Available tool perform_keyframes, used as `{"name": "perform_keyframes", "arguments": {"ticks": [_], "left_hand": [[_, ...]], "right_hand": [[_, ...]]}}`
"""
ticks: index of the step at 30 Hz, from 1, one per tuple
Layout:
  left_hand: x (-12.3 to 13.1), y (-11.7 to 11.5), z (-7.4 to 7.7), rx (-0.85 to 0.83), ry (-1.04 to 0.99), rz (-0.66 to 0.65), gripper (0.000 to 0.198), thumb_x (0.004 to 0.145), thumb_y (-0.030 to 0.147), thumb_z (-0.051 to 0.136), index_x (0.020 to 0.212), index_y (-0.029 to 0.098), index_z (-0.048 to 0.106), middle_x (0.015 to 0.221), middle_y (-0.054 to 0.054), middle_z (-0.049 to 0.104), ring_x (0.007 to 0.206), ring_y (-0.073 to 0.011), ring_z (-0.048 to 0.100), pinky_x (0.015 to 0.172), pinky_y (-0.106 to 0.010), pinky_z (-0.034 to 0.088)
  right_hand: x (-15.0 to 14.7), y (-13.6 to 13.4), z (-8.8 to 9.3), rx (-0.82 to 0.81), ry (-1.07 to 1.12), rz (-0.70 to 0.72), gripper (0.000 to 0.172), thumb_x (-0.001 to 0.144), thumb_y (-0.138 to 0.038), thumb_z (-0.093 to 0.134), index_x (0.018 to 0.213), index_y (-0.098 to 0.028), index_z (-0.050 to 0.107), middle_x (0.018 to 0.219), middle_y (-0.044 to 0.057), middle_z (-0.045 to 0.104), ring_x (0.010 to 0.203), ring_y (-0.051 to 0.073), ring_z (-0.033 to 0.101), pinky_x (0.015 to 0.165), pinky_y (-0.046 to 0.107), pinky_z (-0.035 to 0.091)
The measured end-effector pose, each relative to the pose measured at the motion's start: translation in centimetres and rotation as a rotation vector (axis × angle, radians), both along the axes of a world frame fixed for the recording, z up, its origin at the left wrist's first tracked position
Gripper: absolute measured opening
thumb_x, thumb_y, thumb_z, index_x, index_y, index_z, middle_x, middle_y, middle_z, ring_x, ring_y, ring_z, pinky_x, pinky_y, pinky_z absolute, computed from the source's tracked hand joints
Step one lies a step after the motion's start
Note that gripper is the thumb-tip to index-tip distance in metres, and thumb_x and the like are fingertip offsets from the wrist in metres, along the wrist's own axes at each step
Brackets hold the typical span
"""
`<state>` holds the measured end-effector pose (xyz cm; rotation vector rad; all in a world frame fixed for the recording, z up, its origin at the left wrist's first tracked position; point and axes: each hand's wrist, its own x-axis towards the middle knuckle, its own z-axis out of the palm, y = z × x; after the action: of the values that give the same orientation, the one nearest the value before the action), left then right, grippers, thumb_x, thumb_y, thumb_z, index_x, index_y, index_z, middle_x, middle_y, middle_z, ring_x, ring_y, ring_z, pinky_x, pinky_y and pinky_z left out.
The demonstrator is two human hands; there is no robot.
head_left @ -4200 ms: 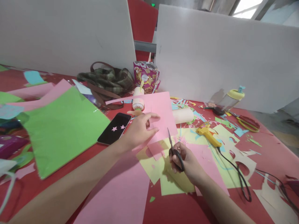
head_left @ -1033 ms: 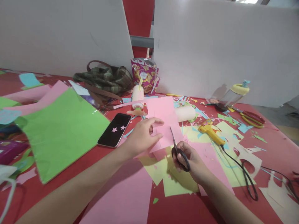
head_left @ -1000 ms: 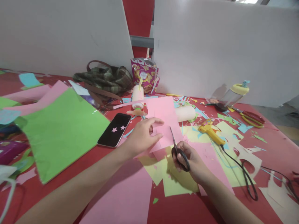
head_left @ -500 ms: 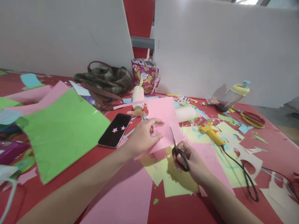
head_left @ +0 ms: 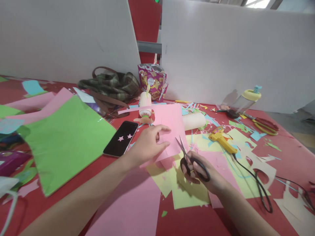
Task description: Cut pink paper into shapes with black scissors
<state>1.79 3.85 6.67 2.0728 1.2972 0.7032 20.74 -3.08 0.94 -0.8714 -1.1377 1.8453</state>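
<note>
My left hand [head_left: 150,139] holds a pink sheet of paper [head_left: 173,118], its thumb and index finger lying over the sheet's left part. The other fingers are mostly hidden. In my right hand [head_left: 204,168] is a pair of black-handled scissors [head_left: 185,153], fingers through the loops. The blades are parted and point up toward the sheet's lower right part. A narrow pink strip [head_left: 125,111] sticks out to the left from near the sheet's top. Left of my left hand lies a black phone [head_left: 115,146] with two small pink paper stars [head_left: 120,139] on it.
Behind the sheet are a cream roll [head_left: 194,121], a cream paper tube figure [head_left: 145,101] and a purple snack bag [head_left: 152,80]. A yellow glue gun [head_left: 223,142] with a black cord lies at right, among scraps. Green paper [head_left: 66,141] spreads at left.
The scissors have opened and turned slightly, their tips now farther apart. My left hand and the pink sheet have shifted a little to the left.
</note>
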Motion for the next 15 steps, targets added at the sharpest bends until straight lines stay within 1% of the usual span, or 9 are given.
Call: {"name": "perform_keyframes", "arguments": {"ticks": [4,7,11,15], "left_hand": [[-0.08,0.0,0.17,0.002,0.016,0.007,0.031,0.065,0.022,0.055,0.096,0.018,0.056,0.076,0.001,0.056,0.054,-0.0082,0.044,0.056,-0.022,0.04],[-0.21,0.12,0.22,0.013,0.014,0.018,0.032,0.064,0.023,0.055,0.096,0.018,0.056,0.073,0.001,0.055,0.051,-0.0075,0.041,0.055,-0.022,0.039],[-0.18,0.01,0.3,-0.002,0.014,-0.002,0.032,0.065,0.02,0.055,0.097,0.017,0.056,0.082,-0.001,0.058,0.054,-0.0078,0.043,0.058,-0.023,0.04],[0.05,-0.28,0.43,-0.02,0.033,-0.034,0.033,0.065,0.018,0.055,0.097,0.017,0.056,0.087,-0.001,0.058,0.059,-0.0088,0.046,0.061,-0.023,0.041]], "right_hand": [[0.28,0.04,0.08,-0.003,-0.033,0.002,0.032,0.072,-0.047,0.052,0.074,-0.018,0.039,0.068,0.0,0.048,0.046,0.006,0.043,0.038,0.018,0.02],[0.49,0.05,0.14,-0.008,-0.04,-0.008,0.029,0.074,-0.045,0.051,0.074,-0.018,0.039,0.068,0.0,0.048,0.047,0.006,0.044,0.038,0.018,0.02],[0.52,0.06,0.31,-0.014,-0.037,0.015,0.027,0.076,-0.041,0.05,0.071,-0.017,0.04,0.063,-0.001,0.048,0.046,0.006,0.045,0.037,0.017,0.022],[0.3,0.05,0.53,-0.004,-0.02,0.022,0.029,0.075,-0.044,0.049,0.07,-0.017,0.041,0.061,-0.001,0.047,0.045,0.007,0.047,0.035,0.017,0.026]]}}
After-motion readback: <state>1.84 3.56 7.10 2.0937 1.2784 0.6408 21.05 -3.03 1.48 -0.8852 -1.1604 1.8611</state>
